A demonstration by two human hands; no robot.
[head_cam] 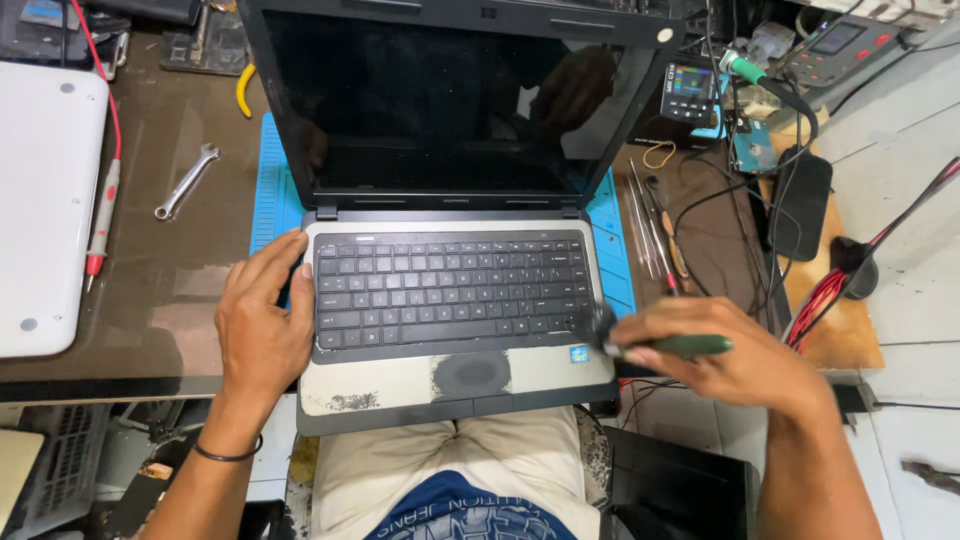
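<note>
- An open laptop (pixel 455 300) sits at the near edge of the table (pixel 160 290), its front edge overhanging toward the person's lap; the dark screen stands upright at 12 o'clock from the keyboard (pixel 450 290).
- The left hand (pixel 265 320) lies flat against the laptop's left side, at 9 o'clock from the keyboard, fingers (pixel 280 255) spread and resting on the corner of the casing; they clasp nothing.
- The right hand (pixel 725 360) is at 3 o'clock from the keyboard, fingers curled tight around the green handle of a brush (pixel 660 347).
- The brush's dark bristle head, blurred, meets the laptop's right edge beside the last keys.
- The silver palm rest is worn, with a dark patch at the touchpad (pixel 472 375) and scuffing at 7 o'clock.
- A blue mat (pixel 272 200) lies under the laptop, showing on both sides.
- At 10 o'clock from the laptop a spanner (pixel 186 182) lies on the table; further left are a red-tipped probe (pixel 103 215) and a white closed laptop (pixel 45 200).
- At 2 o'clock from the keyboard lie thin tweezers (pixel 648 230), tangled black cables and a small meter with a lit screen (pixel 690 92).
</note>
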